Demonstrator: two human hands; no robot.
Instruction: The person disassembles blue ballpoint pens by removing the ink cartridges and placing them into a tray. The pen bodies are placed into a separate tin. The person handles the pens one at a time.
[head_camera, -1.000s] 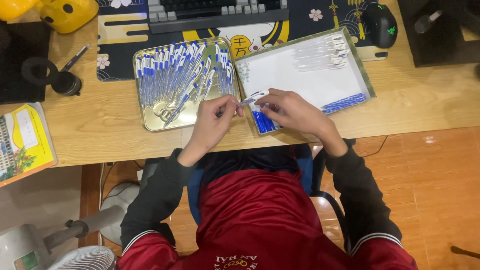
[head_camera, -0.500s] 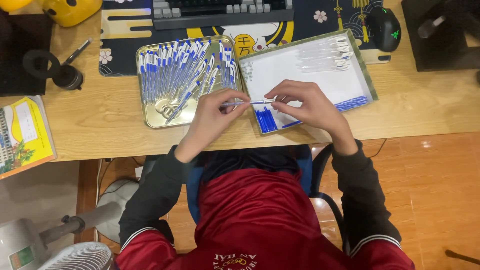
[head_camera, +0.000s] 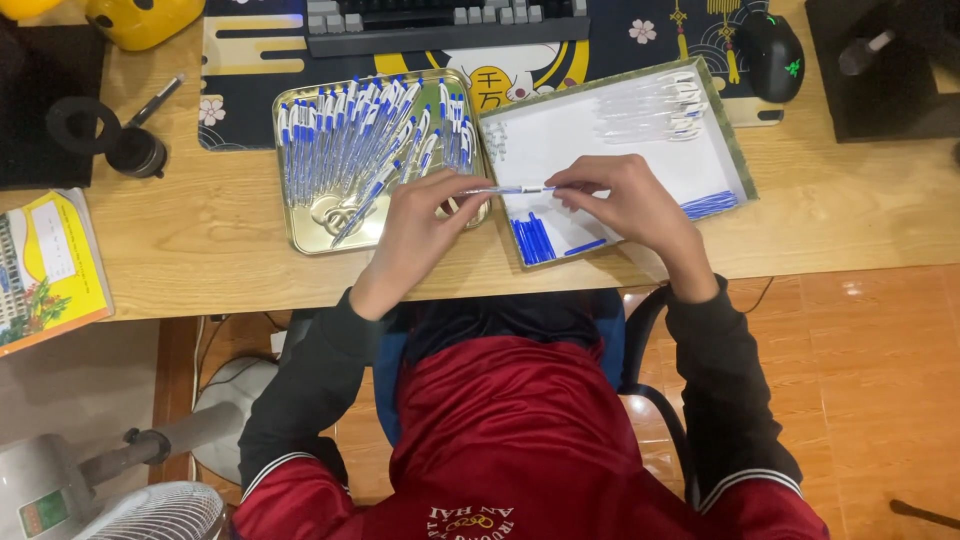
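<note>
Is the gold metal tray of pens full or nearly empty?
Mostly full: the gold metal tray holds a dense row of blue-capped clear pens, with only its near edge bare.

**Looks like a home desk setup, not a factory or office**

Pretty sure this is somebody's home computer desk. Just beyond the left hand (head_camera: 420, 225) there's a dark mechanical keyboard (head_camera: 440, 22) sitting on a big printed desk mat with flower and cat artwork (head_camera: 250, 75), and a black gaming mouse with a green light (head_camera: 772, 42) up past the right hand (head_camera: 625, 205). The light wooden desktop (head_camera: 200, 250) has a yellow picture book (head_camera: 45, 265) lying far out to the left. Down below you get an orange tiled floor (head_camera: 860, 380) and a white standing fan (head_camera: 150, 505), very living-room vibes.
</note>
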